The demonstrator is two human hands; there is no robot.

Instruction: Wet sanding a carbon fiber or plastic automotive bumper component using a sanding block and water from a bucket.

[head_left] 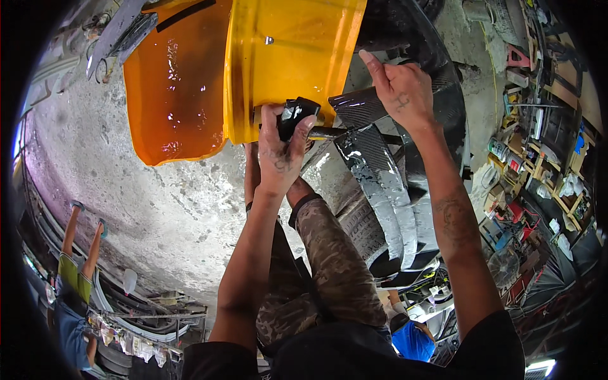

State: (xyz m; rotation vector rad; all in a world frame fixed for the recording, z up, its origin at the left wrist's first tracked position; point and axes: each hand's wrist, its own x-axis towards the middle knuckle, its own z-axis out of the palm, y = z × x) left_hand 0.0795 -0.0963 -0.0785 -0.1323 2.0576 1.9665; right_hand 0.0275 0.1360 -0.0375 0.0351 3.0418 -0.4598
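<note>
My left hand point(278, 152) is closed on a small glossy black piece point(296, 117), pinched between thumb and fingers. It is at the lower edge of a yellow curved panel point(291, 57). My right hand point(405, 98) is closed around a black carbon-patterned strip point(356, 106), its thumb stretched up and its other fingers partly hidden. Below that strip hang long carbon-patterned blades point(373, 161) with grey, scuffed lower ends. Between my hands runs a dark bar point(326, 132); where it ends is hidden.
A translucent orange panel point(174, 95) adjoins the yellow one on the left. A large black curved part point(437, 126) stands at right, with a tyre point(367, 228) below. Cluttered shelves point(544, 164) line the far right. Another person point(73, 291) is at lower left, one in blue point(413, 341) below.
</note>
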